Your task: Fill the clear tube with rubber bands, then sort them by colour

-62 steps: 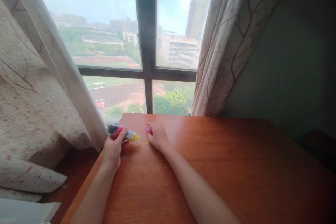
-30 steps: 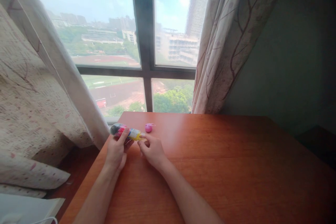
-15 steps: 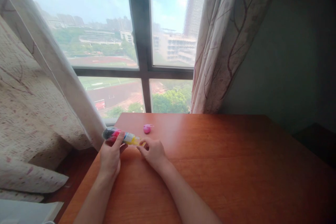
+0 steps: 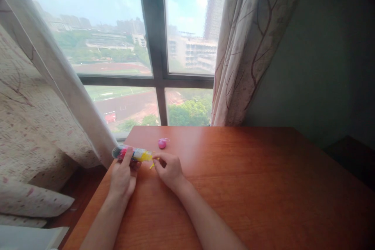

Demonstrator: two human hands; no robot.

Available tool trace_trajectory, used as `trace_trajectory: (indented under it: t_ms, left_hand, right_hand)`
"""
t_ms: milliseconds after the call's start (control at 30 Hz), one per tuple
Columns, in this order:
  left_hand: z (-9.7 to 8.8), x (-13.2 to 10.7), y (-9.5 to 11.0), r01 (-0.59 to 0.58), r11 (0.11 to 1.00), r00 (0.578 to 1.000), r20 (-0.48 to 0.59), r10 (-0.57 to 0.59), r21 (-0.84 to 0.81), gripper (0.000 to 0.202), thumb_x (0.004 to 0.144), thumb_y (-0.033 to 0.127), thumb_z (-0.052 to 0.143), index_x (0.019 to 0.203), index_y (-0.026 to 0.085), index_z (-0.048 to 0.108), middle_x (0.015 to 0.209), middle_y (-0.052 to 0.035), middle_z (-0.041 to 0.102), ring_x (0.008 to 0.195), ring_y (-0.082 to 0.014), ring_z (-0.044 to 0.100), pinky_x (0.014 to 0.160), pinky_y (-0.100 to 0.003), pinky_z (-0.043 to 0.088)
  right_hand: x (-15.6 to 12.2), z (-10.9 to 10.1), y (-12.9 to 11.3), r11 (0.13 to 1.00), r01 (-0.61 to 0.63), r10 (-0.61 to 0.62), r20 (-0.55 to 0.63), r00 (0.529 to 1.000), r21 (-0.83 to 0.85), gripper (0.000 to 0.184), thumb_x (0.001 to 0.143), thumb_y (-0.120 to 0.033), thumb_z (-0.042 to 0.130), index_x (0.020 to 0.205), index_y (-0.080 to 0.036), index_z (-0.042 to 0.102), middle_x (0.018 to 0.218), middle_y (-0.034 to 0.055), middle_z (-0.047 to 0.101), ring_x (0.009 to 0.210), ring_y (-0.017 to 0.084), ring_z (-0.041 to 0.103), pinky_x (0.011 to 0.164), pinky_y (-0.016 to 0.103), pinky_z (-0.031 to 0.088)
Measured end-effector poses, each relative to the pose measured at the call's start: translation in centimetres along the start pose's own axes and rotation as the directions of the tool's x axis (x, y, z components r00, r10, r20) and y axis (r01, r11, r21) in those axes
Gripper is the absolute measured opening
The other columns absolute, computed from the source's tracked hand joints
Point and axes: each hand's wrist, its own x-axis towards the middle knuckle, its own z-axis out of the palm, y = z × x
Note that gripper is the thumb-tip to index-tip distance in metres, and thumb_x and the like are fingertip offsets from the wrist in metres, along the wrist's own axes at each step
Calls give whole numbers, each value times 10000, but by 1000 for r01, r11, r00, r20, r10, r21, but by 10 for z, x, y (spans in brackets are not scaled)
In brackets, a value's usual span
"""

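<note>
While clasped across its middle by the left hand (image 4: 123,177), lies sideways at the far-left corner of the table (image 4: 249,187): clear packet (image 4: 133,153), stuffed with black, red, blue and yellow bits. At four o'clock from it, right hand (image 4: 168,168), thumb and forefinger pinched narrow by the yellow end; holding anything, cannot tell. Loose yellow scrap (image 4: 151,165) just beneath. Small pink ball (image 4: 161,143) at two o'clock, apart. Curtain (image 4: 43,125) at nine o'clock.

No text, label, number or sign is legible anywhere here.
</note>
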Motion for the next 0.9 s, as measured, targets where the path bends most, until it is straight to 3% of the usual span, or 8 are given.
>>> trace_trajectory:
  t_ms: [267,500,633,767,900]
  left_hand:
    - [1,2,5,-34,999,998,-45,35,9,108,768,139,710,798,168,610,666,53,644,496,-68,563,440,-142,469]
    - [-1,3,4,-51,999,998,-39,52,8,166,732,160,744,839,174,619,698,63,655,528,-68,579,443,-138,467]
    - [-2,4,4,-48,999,998,-32,48,6,157,730,166,742,834,171,623,699,60,654,530,-68,580,441,-137,466]
    - [-1,3,5,-43,999,999,-17,43,3,169,720,160,749,834,167,625,704,57,655,536,-70,585,456,-138,476]
    - [0,2,6,-39,999,999,-10,39,-8,162,732,159,744,836,166,619,697,61,652,529,-66,585,459,-131,476]
  right_hand:
    - [0,0,-1,996,51,-46,84,995,-67,292,818,-147,591,1071,-249,695,849,-9,698,642,125,597,670,227,491]
    - [4,-8,6,960,-27,20,-26,999,-280,287,841,-83,503,1052,-173,675,993,83,661,895,198,617,820,302,503]
    - [3,-1,5,948,-8,9,1,1000,-318,308,797,-57,531,1048,-159,676,1049,119,645,1009,254,575,905,370,481]
    - [0,6,0,963,123,-95,125,988,-241,392,784,-38,527,1128,-184,648,1077,85,661,1027,233,584,910,342,493]
    - [-2,2,-3,989,128,-123,67,990,-74,380,775,-10,479,1059,-189,656,996,49,665,886,165,628,809,262,525]
